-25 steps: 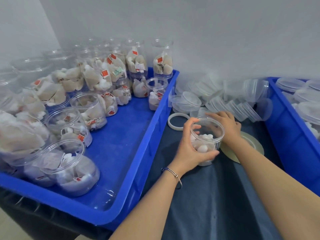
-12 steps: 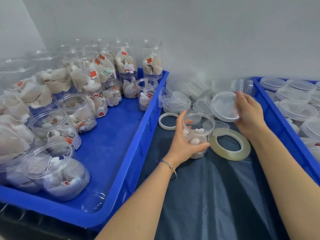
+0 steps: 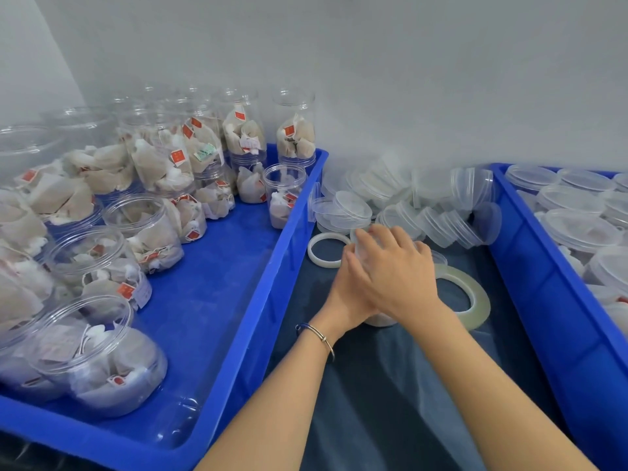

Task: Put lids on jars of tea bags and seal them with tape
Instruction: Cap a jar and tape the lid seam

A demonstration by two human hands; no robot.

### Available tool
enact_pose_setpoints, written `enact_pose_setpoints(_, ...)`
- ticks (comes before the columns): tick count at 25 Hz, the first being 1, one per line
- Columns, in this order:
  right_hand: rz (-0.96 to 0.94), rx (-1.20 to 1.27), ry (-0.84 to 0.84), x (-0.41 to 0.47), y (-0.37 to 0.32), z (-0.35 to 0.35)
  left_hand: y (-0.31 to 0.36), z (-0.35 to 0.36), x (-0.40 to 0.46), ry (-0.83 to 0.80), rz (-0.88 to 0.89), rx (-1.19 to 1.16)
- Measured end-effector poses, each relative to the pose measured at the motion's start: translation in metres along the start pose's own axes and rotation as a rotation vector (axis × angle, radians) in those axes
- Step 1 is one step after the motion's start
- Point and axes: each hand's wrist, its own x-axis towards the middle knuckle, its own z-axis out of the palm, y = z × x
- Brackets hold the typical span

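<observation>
Red-tagged tea bags, writing unreadable

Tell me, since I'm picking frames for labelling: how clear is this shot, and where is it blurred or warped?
Head view: even, soft light with faint shadows; right hand motion-blurred over the jar; far jars hazy against the wall; wide-angle bending of the left bin edges; small glints on the clear lids.

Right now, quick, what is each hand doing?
Left hand: grips the side of the jar, fingers curled round it.
Right hand: presses down on the lid on top of the jar, fingers curled over it.
</observation>
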Motion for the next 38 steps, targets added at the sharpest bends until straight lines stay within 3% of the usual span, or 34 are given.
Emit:
enact_pose_setpoints(2, -0.192, 0.275, -0.024, 0.006, 0.024, -0.009, -0.001, -0.004, 0.005, -0.102, -0.052, -0.114)
enact_pose_setpoints(3, -0.26, 0.328, -0.025, 0.007, 0.028, -0.01, -0.006, -0.001, 0.011, -0.089, 0.008, -0.017)
enact_pose_setpoints(4, -0.255, 0.289, 0.019, 0.006, 0.023, -0.012, -0.003, 0.001, 0.012, -0.093, 0.022, 0.035)
enact_pose_setpoints(6, -0.025, -0.087, 0.076, 0.003, -0.006, -0.004, -0.01, 0.006, 0.006, 0.066, 0.126, 0.176)
enact_pose_setpoints(8, 0.16, -0.185, -0.226, 0.012, -0.024, -0.011, -0.002, 0.005, -0.003, 0.126, 0.036, -0.128)
enact_pose_setpoints(10, 0.106, -0.035, -0.578, 0.028, -0.011, -0.03, -0.003, 0.004, -0.011, 0.009, -0.045, -0.393)
enact_pose_setpoints(11, 0.054, -0.011, -0.659, 0.031, -0.005, -0.043, -0.008, 0.007, -0.012, -0.002, -0.075, -0.543)
enact_pose_setpoints(14, 0.071, -0.321, -0.483, 0.031, 0.005, -0.046, -0.008, 0.003, -0.012, -0.059, -0.141, -0.731)
enact_pose_setpoints(16, -0.024, -0.272, -0.518, 0.028, 0.006, -0.039, -0.015, 0.009, -0.013, -0.08, -0.135, -0.701)
enact_pose_setpoints(18, -0.197, -0.02, -0.526, 0.026, 0.016, -0.037, -0.012, 0.01, -0.011, -0.073, -0.114, -0.563)
enact_pose_setpoints(19, -0.242, 0.037, -0.429, 0.02, 0.02, -0.034, -0.012, 0.016, -0.007, -0.032, -0.083, -0.468)
enact_pose_setpoints(21, -0.153, 0.014, -0.149, 0.004, 0.019, -0.018, -0.003, 0.015, -0.002, 0.084, 0.019, -0.058)
enact_pose_setpoints(23, -0.085, -0.003, -0.082, 0.003, 0.01, -0.006, -0.003, 0.021, -0.003, 0.096, 0.058, 0.051)
enact_pose_setpoints(24, -0.12, 0.062, -0.078, 0.004, 0.01, -0.006, -0.001, 0.018, -0.007, 0.076, 0.013, -0.038)
enact_pose_setpoints(26, -0.115, 0.507, -0.108, 0.002, 0.026, -0.018, -0.003, 0.013, -0.012, -0.046, -0.124, -0.419)
enact_pose_setpoints(27, -0.039, 0.736, -0.035, -0.005, 0.04, -0.021, -0.007, 0.007, -0.015, -0.084, -0.136, -0.616)
enact_pose_setpoints(28, 0.063, 0.792, 0.058, -0.018, 0.058, -0.019, -0.01, -0.001, -0.017, -0.143, -0.14, -0.658)
enact_pose_setpoints(29, 0.172, 0.683, 0.081, -0.034, 0.075, -0.016, -0.014, -0.006, -0.019, -0.217, -0.132, -0.661)
enact_pose_setpoints(30, 0.262, 0.462, -0.014, -0.052, 0.091, -0.009, -0.015, -0.012, -0.021, -0.263, -0.121, -0.668)
enact_pose_setpoints(31, 0.319, 0.237, -0.212, -0.069, 0.103, 0.0, -0.012, -0.019, -0.021, -0.256, -0.141, -0.722)
enact_pose_setpoints(33, 0.325, 0.025, -0.485, -0.092, 0.115, 0.017, -0.002, -0.028, -0.023, -0.024, -0.202, -0.885)
enact_pose_setpoints(36, 0.262, 0.052, -0.393, -0.097, 0.112, 0.022, 0.019, -0.029, -0.032, 0.438, -0.145, -0.891)
enact_pose_setpoints(38, 0.374, 0.311, -0.245, -0.09, 0.103, 0.013, 0.033, -0.033, -0.033, 0.536, -0.047, -0.791)
